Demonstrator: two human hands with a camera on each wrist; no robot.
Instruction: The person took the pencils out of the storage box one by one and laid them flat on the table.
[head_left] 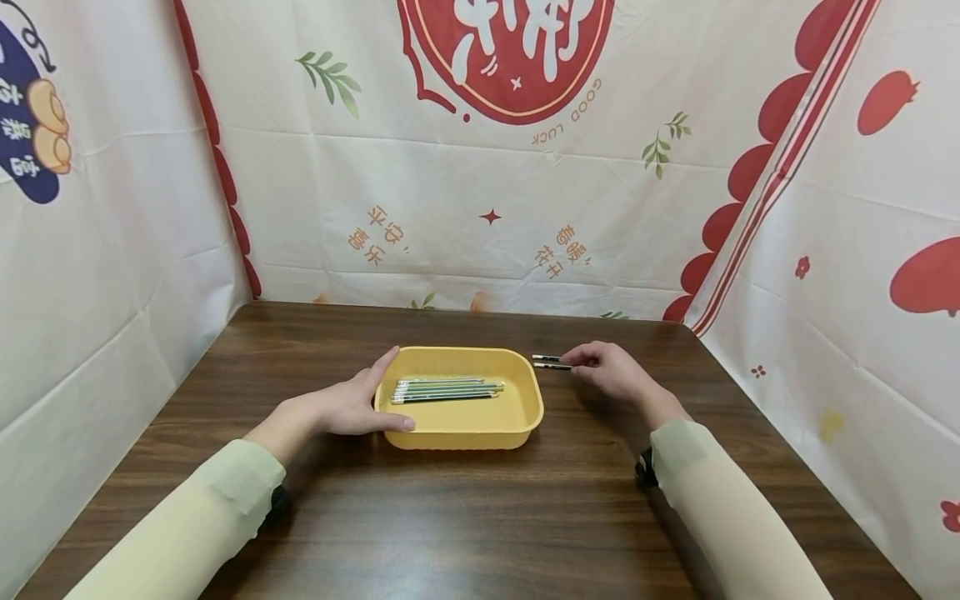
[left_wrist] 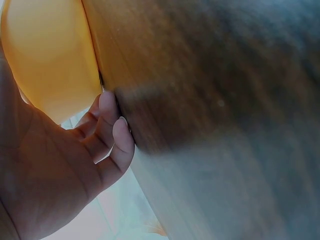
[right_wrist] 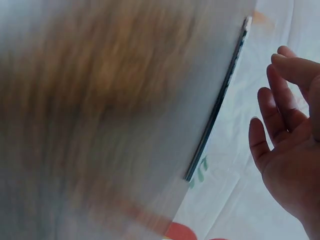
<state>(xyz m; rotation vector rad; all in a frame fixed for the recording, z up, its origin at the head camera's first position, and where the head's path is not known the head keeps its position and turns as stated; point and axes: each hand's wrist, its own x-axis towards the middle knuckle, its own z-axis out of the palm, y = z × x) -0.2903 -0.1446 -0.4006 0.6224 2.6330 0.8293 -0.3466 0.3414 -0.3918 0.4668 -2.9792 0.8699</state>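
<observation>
A yellow plastic basket (head_left: 457,440) sits on the dark wood table, with several pencils (head_left: 448,391) lying side by side inside. My left hand (head_left: 356,402) grips its left end, thumb over the near corner of the rim and index finger along the far corner. In the left wrist view, the other fingers (left_wrist: 124,145) curl beside the basket's yellow wall (left_wrist: 55,55). Right of the basket lie two dark pencils (head_left: 551,367). My right hand (head_left: 611,371) is at their right ends, fingers loosely curled. A dark pencil (right_wrist: 217,102) lies apart from those fingers in the right wrist view.
The wooden table (head_left: 450,517) extends in front of the basket and to both sides. Printed white cloth (head_left: 480,183) hangs behind its back edge and along its sides. A dark wrist strap (head_left: 645,468) shows under the right sleeve.
</observation>
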